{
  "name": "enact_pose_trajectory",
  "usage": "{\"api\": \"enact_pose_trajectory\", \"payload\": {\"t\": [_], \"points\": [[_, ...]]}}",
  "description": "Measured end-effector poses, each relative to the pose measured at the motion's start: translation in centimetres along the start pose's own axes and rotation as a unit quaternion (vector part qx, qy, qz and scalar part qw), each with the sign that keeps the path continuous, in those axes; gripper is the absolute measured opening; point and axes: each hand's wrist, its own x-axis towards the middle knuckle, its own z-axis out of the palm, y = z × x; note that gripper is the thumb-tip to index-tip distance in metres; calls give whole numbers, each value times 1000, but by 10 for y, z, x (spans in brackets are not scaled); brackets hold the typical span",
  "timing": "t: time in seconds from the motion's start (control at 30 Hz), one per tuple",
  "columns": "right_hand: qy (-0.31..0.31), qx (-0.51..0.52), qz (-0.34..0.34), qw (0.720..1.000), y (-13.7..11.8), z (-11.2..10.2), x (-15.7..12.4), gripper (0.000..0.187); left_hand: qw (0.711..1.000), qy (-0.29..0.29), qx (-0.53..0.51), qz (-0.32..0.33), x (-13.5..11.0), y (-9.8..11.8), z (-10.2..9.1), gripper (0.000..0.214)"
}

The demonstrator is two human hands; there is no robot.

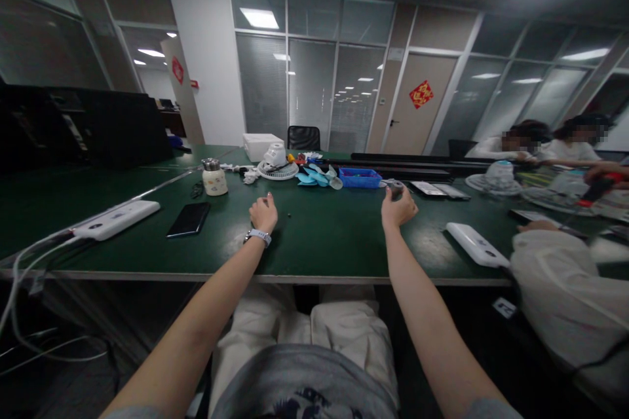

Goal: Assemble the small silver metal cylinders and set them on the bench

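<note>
My left hand (264,213) rests on the green table with its fingers curled closed. Whatever it may hold is hidden. A tiny dark bit (289,215) lies on the tabletop just to its right. My right hand (399,211) is raised near the blue tray (360,178), fingers closed around a small dark grey metal-looking piece (396,190). Behind the hands, light blue fan blades (314,175) lie beside a white fan grille (278,171) with a white housing (275,155) on it.
To the left are a black phone (189,220), a white power strip (118,219) with cables, and a cream bottle (215,178). Another white power strip (476,244) lies at right. Beside it a co-worker's sleeve (565,268) and a red-handled screwdriver (602,187) reach over the table.
</note>
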Motion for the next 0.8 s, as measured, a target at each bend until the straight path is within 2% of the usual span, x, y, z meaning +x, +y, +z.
{"api": "enact_pose_trajectory", "payload": {"t": [0.13, 0.27, 0.37, 0.47, 0.57, 0.63, 0.67, 0.73, 0.77, 0.8], "points": [[9, -23, 114, 993, 29, 4, 5, 35, 1000, -3, 5, 0, 0, 0, 0, 55], [-36, -53, 209, 976, 40, 10, 1, 31, 1000, -8, 11, -2, 1, 0, 1, 55], [-76, -67, 252, 962, 42, 14, -2, 28, 1000, -7, 9, 1, 1, -1, 2, 56], [-85, -64, 266, 958, 41, 15, -4, 32, 1000, -9, 12, 6, 2, -1, 2, 56], [-25, -43, 218, 975, 31, 5, -4, 48, 1000, -7, 16, 8, 1, -1, 1, 57], [23, -19, 138, 990, 15, -5, -7, 56, 1000, -4, 17, 9, 0, 0, 1, 58], [28, 0, 84, 996, 4, -11, -12, 56, 1000, -3, 17, 9, 0, 0, 1, 58], [-29, 57, -39, 997, -23, -18, -28, 52, 1000, -4, 20, 6, 0, 0, 1, 58], [-92, 92, -103, 986, -38, -19, -40, 49, 1000, -4, 22, 5, -1, 0, 1, 57], [-175, 129, -160, 963, -53, -18, -54, 46, 1000, -5, 23, 5, -1, 0, 1, 57]]}}
